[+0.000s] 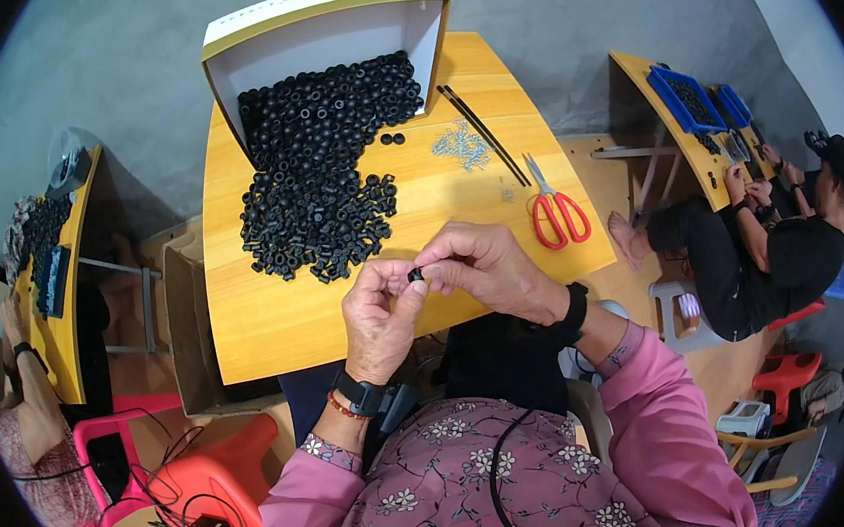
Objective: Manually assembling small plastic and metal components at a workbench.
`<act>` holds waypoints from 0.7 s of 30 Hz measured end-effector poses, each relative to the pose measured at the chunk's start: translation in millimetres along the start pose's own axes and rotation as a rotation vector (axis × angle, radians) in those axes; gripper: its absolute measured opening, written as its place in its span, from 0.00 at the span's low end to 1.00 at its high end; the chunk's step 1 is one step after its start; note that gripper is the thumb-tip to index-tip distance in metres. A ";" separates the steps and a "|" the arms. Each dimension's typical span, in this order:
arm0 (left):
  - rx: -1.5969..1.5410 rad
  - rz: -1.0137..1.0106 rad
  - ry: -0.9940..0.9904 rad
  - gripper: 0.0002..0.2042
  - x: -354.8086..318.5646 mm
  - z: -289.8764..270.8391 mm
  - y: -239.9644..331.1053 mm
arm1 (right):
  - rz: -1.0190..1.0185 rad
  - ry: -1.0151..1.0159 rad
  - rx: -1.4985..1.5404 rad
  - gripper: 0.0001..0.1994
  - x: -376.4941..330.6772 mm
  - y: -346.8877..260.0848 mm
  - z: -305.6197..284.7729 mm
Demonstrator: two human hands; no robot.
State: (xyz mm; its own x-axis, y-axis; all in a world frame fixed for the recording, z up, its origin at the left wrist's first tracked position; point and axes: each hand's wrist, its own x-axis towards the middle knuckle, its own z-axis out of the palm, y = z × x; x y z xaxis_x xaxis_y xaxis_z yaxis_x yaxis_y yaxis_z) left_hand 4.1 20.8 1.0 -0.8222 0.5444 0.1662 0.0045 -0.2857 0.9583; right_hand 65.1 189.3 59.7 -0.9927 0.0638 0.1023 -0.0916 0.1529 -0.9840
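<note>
Over the near edge of the wooden table (277, 331), my left hand (378, 305) pinches a small black plastic cap-like piece (415, 275) between thumb and fingertips. My right hand (488, 270) meets it from the other side, its thumb and fingers closed at the piece. Whether the right fingers also hold something small is hidden. Beyond my hands lies a heap of small black plastic parts (313, 218), spilling out of a tipped white box (323, 46). Small silvery screws (462, 147) are scattered to the right, beside two thin black sticks (483, 133) and red-handled scissors (558, 213).
An open cardboard carton (192, 334) stands on the floor against the table's left side. A red stool (225, 481) with black cables is at lower left. People work at side tables left and right; blue trays (686, 100) sit on the right one.
</note>
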 end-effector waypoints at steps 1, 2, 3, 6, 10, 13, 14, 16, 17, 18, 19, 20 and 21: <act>-0.007 0.003 -0.003 0.08 0.1 -0.2 -1.2 | -0.014 0.003 -0.026 0.04 0.4 0.7 -0.1; -0.008 0.003 -0.002 0.08 0.2 -0.4 -2.1 | -0.027 0.007 -0.052 0.04 0.6 1.2 -0.2; -0.007 0.005 -0.003 0.09 0.3 -0.6 -2.9 | -0.027 0.005 -0.052 0.04 0.7 1.2 -0.2; -0.010 0.008 -0.009 0.08 0.5 -1.5 -5.3 | -0.043 0.003 -0.092 0.03 1.0 0.7 -0.6; -0.007 0.002 -0.017 0.08 1.0 -0.3 -3.6 | -0.199 0.000 -0.327 0.04 3.2 2.3 -2.3; -0.017 0.012 -0.015 0.08 0.7 -1.2 -6.5 | -0.217 -0.011 -0.334 0.04 3.9 2.4 -2.3; -0.017 0.013 -0.013 0.08 0.6 -1.4 -5.8 | -0.160 -0.022 -0.251 0.04 3.7 1.6 -2.8; 0.005 0.006 -0.002 0.08 0.4 -2.1 -3.8 | -0.069 -0.016 -0.102 0.05 4.0 1.9 -7.7; 0.004 0.006 -0.001 0.08 0.5 -2.0 -3.8 | 0.024 -0.006 0.045 0.05 3.8 2.6 -9.9; 0.008 0.001 -0.002 0.08 0.5 -2.0 -3.9 | 0.024 -0.006 0.044 0.05 3.7 4.0 -10.6; 0.011 -0.005 -0.003 0.08 0.6 -1.9 -4.1 | 0.053 -0.006 0.048 0.06 3.6 5.5 -11.2; 0.011 -0.006 -0.001 0.08 0.7 -2.0 -4.4 | 0.082 -0.006 0.053 0.06 3.8 6.5 -11.1; 0.009 0.002 0.000 0.07 0.9 -2.0 -4.8 | 0.083 -0.008 0.053 0.06 3.6 6.4 -9.3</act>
State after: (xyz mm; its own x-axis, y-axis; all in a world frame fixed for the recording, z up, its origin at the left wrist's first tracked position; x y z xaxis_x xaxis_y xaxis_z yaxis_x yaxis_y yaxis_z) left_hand 2.2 21.1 -3.8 -0.8221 0.5441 0.1679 0.0111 -0.2795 0.9601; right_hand 61.7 199.7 55.2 -0.9976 0.0664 0.0196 -0.0133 0.0946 -0.9954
